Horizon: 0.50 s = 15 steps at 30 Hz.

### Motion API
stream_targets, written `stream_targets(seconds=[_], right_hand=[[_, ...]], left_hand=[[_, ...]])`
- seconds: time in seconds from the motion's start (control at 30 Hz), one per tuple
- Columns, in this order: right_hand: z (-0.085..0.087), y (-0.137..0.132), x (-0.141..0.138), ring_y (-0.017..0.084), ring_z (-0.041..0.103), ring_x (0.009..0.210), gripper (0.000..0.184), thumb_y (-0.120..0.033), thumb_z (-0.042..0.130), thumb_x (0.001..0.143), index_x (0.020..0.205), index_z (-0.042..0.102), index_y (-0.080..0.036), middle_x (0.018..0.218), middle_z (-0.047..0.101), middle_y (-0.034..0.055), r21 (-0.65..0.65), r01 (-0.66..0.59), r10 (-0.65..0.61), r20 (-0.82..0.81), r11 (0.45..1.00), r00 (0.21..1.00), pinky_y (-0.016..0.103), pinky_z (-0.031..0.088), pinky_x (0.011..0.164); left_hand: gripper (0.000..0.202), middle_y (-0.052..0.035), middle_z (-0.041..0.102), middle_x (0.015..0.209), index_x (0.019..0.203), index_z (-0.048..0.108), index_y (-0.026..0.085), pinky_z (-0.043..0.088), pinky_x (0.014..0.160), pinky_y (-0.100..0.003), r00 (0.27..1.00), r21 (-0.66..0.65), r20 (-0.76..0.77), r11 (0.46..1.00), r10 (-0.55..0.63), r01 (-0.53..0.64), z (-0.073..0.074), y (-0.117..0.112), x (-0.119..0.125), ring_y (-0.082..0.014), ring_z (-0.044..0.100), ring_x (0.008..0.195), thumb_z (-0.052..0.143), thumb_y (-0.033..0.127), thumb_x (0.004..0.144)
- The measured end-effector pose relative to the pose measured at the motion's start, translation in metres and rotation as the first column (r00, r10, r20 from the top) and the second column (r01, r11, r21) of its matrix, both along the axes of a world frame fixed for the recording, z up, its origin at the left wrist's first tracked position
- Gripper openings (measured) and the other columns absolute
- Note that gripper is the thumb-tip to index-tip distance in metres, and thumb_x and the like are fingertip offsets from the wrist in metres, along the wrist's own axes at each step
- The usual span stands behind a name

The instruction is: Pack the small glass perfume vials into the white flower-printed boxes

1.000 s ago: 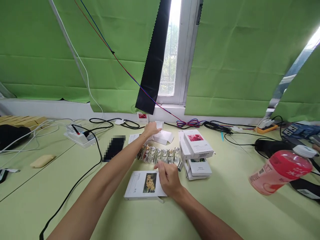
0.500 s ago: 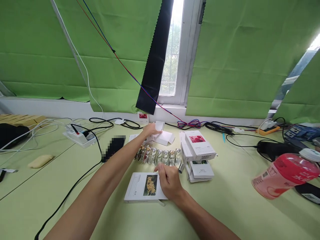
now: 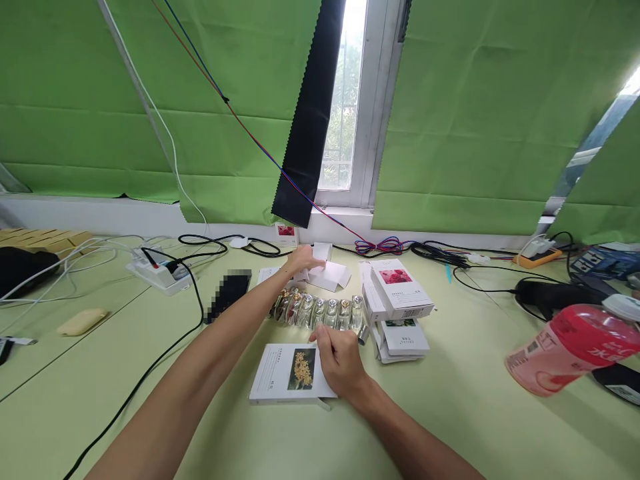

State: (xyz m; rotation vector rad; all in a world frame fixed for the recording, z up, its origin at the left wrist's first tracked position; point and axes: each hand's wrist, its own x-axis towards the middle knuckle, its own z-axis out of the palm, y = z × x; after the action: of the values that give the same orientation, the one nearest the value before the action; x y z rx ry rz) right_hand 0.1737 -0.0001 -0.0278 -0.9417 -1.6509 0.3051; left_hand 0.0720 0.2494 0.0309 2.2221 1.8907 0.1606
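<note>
My left hand (image 3: 303,259) reaches across to the back of the table, its fingers on an open white box (image 3: 333,275) with raised flaps. Its grip is partly hidden, but the fingers look closed on the box. My right hand (image 3: 343,360) is curled over the right end of a white box with a yellow flower picture (image 3: 286,373). Whatever those fingers hold, if anything, is hidden. Between the hands stands a row of several small glass bottles (image 3: 332,313), with silver or gold-coloured tops. A small dark cylinder (image 3: 363,335) lies at the row's right end.
White boxes with a pink flower picture (image 3: 399,290) are stacked on the right, above smaller boxes (image 3: 406,338). A pink drink bottle (image 3: 570,350) stands further right. A dark phone (image 3: 230,293), a power strip (image 3: 163,272) and a black cable (image 3: 145,383) lie on the left.
</note>
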Motion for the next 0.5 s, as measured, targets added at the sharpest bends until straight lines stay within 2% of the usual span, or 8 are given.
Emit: stream_targets(seconds=[0.2,0.3,0.37,0.5], right_hand=[[0.0009,-0.0007,-0.0003,0.012,0.058,0.045,0.059,-0.035,0.030,0.108,0.066,0.066,-0.017,0.052,0.062,0.0026,0.002,0.002,-0.002,0.007,1.000,1.000,0.026,0.037,0.051],[0.0006,-0.0013,0.0000,0.012,0.057,0.045,0.060,-0.037,0.029,0.108,0.066,0.067,-0.018,0.052,0.061,0.0026,-0.015,-0.012,0.012,0.008,1.000,1.000,0.026,0.036,0.050],[0.0003,-0.0016,0.0003,0.013,0.055,0.044,0.061,-0.038,0.029,0.108,0.066,0.068,-0.018,0.051,0.059,0.0023,-0.019,-0.007,0.007,0.016,1.000,1.000,0.026,0.035,0.050],[0.0005,-0.0019,0.0006,0.012,0.053,0.043,0.062,-0.038,0.028,0.108,0.066,0.067,-0.018,0.049,0.057,0.0013,-0.012,-0.001,0.001,0.027,1.000,1.000,0.026,0.034,0.050]], left_hand=[[0.032,-0.0088,0.065,0.122,0.120,0.064,0.016,0.058,0.090,-0.042,0.997,-0.004,0.058,0.998,-0.058,0.058,-0.0002,0.0006,-0.0040,-0.0228,0.066,0.105,0.061,0.039,0.097],[0.033,-0.0068,0.073,0.099,0.092,0.072,0.014,0.056,0.082,-0.035,0.993,0.040,0.102,0.998,-0.062,0.058,-0.0001,0.0009,-0.0070,-0.0257,0.068,0.098,0.067,0.047,0.089],[0.036,-0.0066,0.073,0.082,0.070,0.070,0.016,0.052,0.073,-0.031,0.989,0.071,0.139,0.996,-0.059,0.049,0.0005,-0.0003,-0.0083,-0.0282,0.068,0.094,0.070,0.051,0.081],[0.037,-0.0064,0.072,0.074,0.059,0.065,0.019,0.044,0.063,-0.030,0.975,0.109,0.218,0.994,-0.050,0.026,0.0034,-0.0049,-0.0086,-0.0274,0.066,0.088,0.069,0.053,0.074]])
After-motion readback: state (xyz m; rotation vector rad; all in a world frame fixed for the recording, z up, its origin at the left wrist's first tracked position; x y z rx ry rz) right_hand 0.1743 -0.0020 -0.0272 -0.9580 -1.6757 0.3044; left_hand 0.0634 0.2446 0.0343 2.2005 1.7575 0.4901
